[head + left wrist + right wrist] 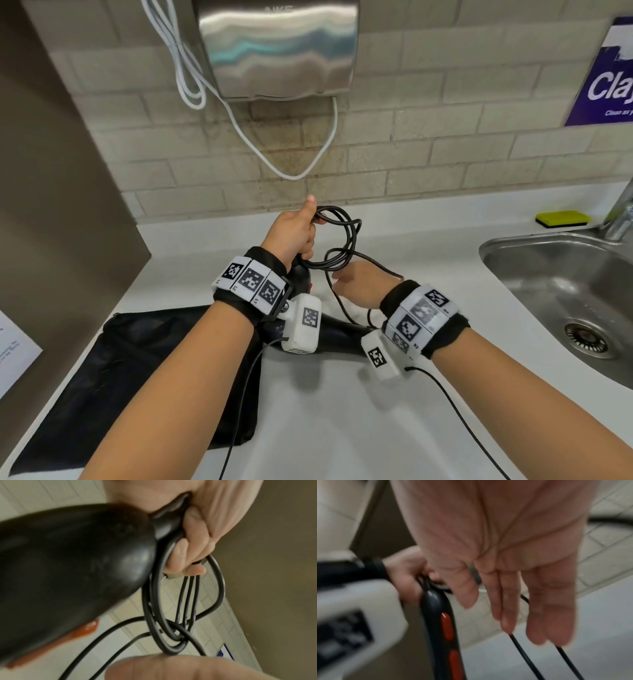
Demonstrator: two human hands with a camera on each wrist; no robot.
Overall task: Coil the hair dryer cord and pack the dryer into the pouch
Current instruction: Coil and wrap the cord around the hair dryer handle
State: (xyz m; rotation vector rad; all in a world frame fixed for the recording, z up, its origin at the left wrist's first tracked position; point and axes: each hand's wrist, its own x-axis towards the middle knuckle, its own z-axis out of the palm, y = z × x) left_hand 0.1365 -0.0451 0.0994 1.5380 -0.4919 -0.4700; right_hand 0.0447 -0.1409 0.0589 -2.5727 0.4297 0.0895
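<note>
Tabletop (pixel 342 411) white, sink at right. Pouch (pixel 154 359) black, lying flat at left, nothing in it yet as far as visible. Hair dryer (pixel 68 568) black, held up over pouch edge. Left hand (pixel 291 233) curled round dryer handle end plus several finished cord loops (pixel 337 236). Right hand (pixel 363 286) fingers straight, relaxed, loose cord running past fingertips, not pinched. Judgement: coiling about half done; tail remains, packing not begun.
</note>
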